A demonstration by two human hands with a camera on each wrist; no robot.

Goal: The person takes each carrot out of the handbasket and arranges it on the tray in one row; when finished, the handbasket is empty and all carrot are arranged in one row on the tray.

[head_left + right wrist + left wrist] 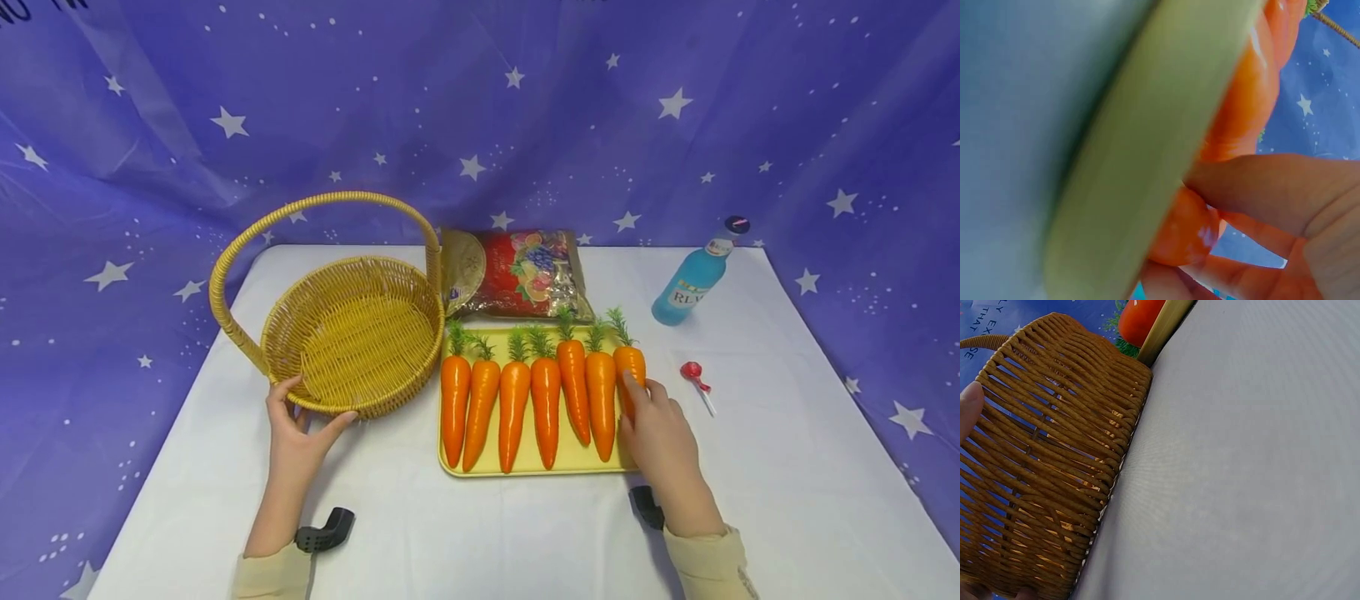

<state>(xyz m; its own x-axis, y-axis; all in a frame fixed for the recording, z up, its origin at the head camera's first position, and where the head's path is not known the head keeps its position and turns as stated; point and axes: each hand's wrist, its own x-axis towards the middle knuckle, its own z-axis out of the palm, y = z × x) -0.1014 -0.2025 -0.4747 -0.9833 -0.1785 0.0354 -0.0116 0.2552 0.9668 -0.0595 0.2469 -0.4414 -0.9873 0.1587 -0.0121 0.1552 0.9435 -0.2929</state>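
Observation:
My left hand (292, 437) grips the near rim of a round wicker basket (405, 392) with a tall arched handle; nothing lies inside it. In the left wrist view, the thumb (969, 409) presses on the basket's woven side. My right hand (663, 433) holds the rightmost carrot (630, 364) between thumb and fingers, its lower part hidden behind the hand. That carrot (1186, 228) shows between the fingers in the right wrist view. Several more orange carrots with green tops, such as the middle carrot (514, 408), lie in a row on a yellow tray (525, 469).
Behind the tray lies a red and gold packet (517, 273) with fruit pictures. A blue bottle (690, 283) stands at the back right, and a red lollipop (693, 373) lies right of the tray. All rest on a white-covered table (465, 542).

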